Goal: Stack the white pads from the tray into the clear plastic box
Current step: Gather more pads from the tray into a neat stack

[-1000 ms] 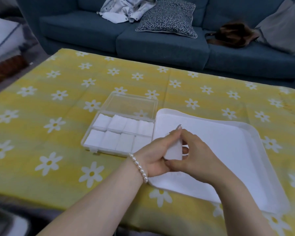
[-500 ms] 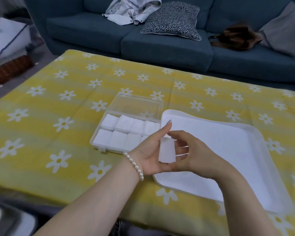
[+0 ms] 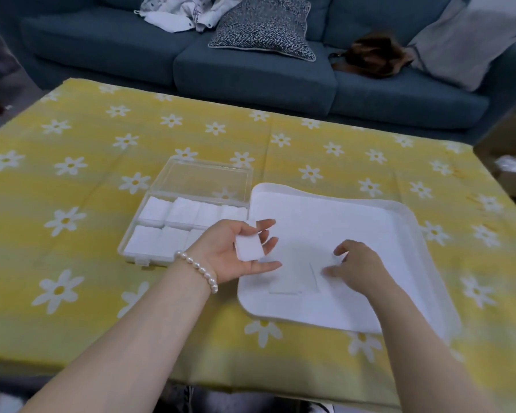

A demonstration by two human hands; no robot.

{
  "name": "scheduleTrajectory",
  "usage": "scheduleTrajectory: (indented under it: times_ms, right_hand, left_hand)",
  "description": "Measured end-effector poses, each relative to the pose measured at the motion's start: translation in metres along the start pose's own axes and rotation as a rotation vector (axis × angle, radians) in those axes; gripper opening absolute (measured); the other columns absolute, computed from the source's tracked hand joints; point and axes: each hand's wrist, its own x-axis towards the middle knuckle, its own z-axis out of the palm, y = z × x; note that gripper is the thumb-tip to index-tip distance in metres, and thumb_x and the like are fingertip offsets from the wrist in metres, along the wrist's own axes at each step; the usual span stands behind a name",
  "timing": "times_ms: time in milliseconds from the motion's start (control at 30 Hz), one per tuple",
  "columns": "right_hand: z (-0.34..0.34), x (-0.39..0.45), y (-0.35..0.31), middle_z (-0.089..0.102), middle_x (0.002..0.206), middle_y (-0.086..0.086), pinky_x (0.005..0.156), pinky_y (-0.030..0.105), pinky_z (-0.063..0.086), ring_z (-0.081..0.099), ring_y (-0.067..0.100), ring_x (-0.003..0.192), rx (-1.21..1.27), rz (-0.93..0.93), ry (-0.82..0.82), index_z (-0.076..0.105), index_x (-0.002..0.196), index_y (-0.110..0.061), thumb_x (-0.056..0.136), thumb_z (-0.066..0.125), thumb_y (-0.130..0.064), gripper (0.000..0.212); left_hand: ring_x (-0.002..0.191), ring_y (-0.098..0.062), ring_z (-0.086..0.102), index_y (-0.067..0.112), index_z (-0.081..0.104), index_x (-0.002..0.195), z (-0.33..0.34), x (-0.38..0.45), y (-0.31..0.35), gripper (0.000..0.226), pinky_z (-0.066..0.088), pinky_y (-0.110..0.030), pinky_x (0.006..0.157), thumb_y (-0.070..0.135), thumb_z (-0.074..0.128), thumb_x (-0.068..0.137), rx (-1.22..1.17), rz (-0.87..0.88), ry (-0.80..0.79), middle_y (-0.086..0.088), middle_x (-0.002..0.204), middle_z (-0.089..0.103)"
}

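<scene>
The clear plastic box [image 3: 125,248] lies open at centre left, its lid [image 3: 204,179] folded back, with white pads [image 3: 155,210] filling its compartments. My left hand [image 3: 236,254] hovers palm up between box and tray and holds a small stack of white pads [image 3: 248,247] between thumb and fingers. The white tray [image 3: 411,222] sits to the right. My right hand [image 3: 356,263] is down on the tray's inside, thumb and fingertips curled round a white pad [image 3: 336,260]. Two more flat pads [image 3: 284,283] lie beside it, hard to tell from the tray.
The table carries a yellow cloth with white daisies [image 3: 72,222]. Behind it stands a blue sofa [image 3: 251,76] with a patterned cushion [image 3: 262,25], clothes and a brown bag [image 3: 373,55]. The table's near edge runs just under my forearms.
My hands have come apart. The left keeps the pad stack and has turned palm up; the right has moved rightward and down onto the tray. The view has shifted slightly.
</scene>
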Motion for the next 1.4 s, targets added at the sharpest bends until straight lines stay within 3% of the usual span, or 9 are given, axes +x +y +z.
scheduleTrajectory:
  times_ms: [200,300,433,533,667,800,1033,1300,1400]
  right_hand:
    - [0.018,0.0,-0.013,0.056,0.103,0.008,0.073,0.031,0.045,0.053,0.025,0.093,-0.101,0.038,-0.056,0.049,0.113,-0.007,0.075,0.064,-0.002,0.042]
    - [0.014,0.002,-0.016,0.052,0.077,0.001,0.061,0.026,0.045,0.05,0.019,0.07,-0.037,0.079,-0.082,0.055,0.083,-0.012,0.069,0.064,0.001,0.021]
    - [-0.003,-0.002,-0.013,0.042,0.051,-0.001,0.045,0.022,0.028,0.04,0.015,0.047,0.119,0.023,-0.047,0.049,0.053,-0.014,0.071,0.071,-0.01,0.029]
    - [-0.019,-0.012,-0.014,0.05,0.054,0.003,0.05,0.023,0.032,0.045,0.016,0.052,0.562,-0.113,-0.05,0.063,0.059,-0.003,0.076,0.073,-0.012,0.022]
    - [-0.025,-0.029,-0.029,0.061,0.06,0.008,0.045,0.019,0.038,0.052,0.012,0.049,1.005,-0.23,-0.328,0.072,0.065,-0.009,0.078,0.07,-0.006,0.014]
    - [-0.017,-0.034,-0.042,0.063,0.054,0.0,0.043,0.017,0.037,0.05,0.009,0.044,0.845,-0.275,-0.228,0.069,0.068,-0.007,0.076,0.072,-0.002,0.01]
    - [-0.025,-0.029,-0.039,0.055,0.044,-0.014,0.043,0.007,0.034,0.046,-0.002,0.04,0.627,-0.337,-0.199,0.071,0.073,-0.006,0.077,0.072,-0.003,0.005]
    - [-0.028,-0.029,-0.039,0.067,0.063,0.002,0.06,0.017,0.047,0.058,0.008,0.059,0.513,-0.367,-0.251,0.073,0.071,-0.013,0.074,0.076,-0.007,0.007]
    - [-0.026,-0.029,-0.04,0.062,0.054,-0.006,0.051,0.01,0.041,0.055,0.002,0.05,0.466,-0.374,-0.233,0.071,0.069,-0.013,0.073,0.077,-0.007,0.01]
  left_hand:
    - [0.069,-0.022,0.065,0.004,0.061,0.095,0.009,0.007,-0.014,0.028,0.054,-0.05,0.077,-0.009,0.04,0.083,0.04,-0.004,0.095,-0.008,0.071,0.059]
    - [0.069,-0.021,0.071,0.003,0.057,0.096,0.015,0.013,-0.02,0.019,0.057,-0.041,0.068,-0.01,0.046,0.086,0.158,0.033,0.1,-0.007,0.07,0.07]
    - [0.077,-0.023,0.07,0.003,0.057,0.1,0.018,0.019,-0.023,0.02,0.054,-0.041,0.075,-0.006,0.041,0.094,0.271,0.144,0.133,-0.01,0.083,0.072]
    - [0.083,-0.026,0.068,0.006,0.056,0.1,0.021,0.02,-0.027,0.024,0.051,-0.044,0.08,-0.003,0.034,0.098,0.267,0.149,0.132,-0.011,0.092,0.07]
    - [0.099,-0.029,0.067,0.006,0.06,0.112,0.028,0.016,-0.033,0.03,0.053,-0.043,0.085,0.0,0.034,0.097,0.331,0.133,0.051,-0.014,0.107,0.069]
    - [0.099,-0.027,0.064,0.003,0.062,0.116,0.033,0.011,-0.038,0.035,0.052,-0.04,0.087,0.007,0.031,0.099,0.372,0.102,-0.109,-0.018,0.104,0.068]
    - [0.104,-0.035,0.065,-0.001,0.059,0.12,0.03,0.009,-0.034,0.031,0.055,-0.041,0.083,0.007,0.039,0.098,0.338,0.062,-0.153,-0.02,0.112,0.066]
    - [0.106,-0.037,0.063,0.003,0.06,0.119,0.029,0.006,-0.034,0.049,0.052,-0.044,0.087,0.039,0.032,0.101,0.301,0.001,-0.166,-0.019,0.113,0.066]
    - [0.108,-0.038,0.062,0.002,0.06,0.117,0.028,0.007,-0.034,0.056,0.05,-0.044,0.089,0.046,0.03,0.1,0.297,-0.008,-0.169,-0.018,0.112,0.067]
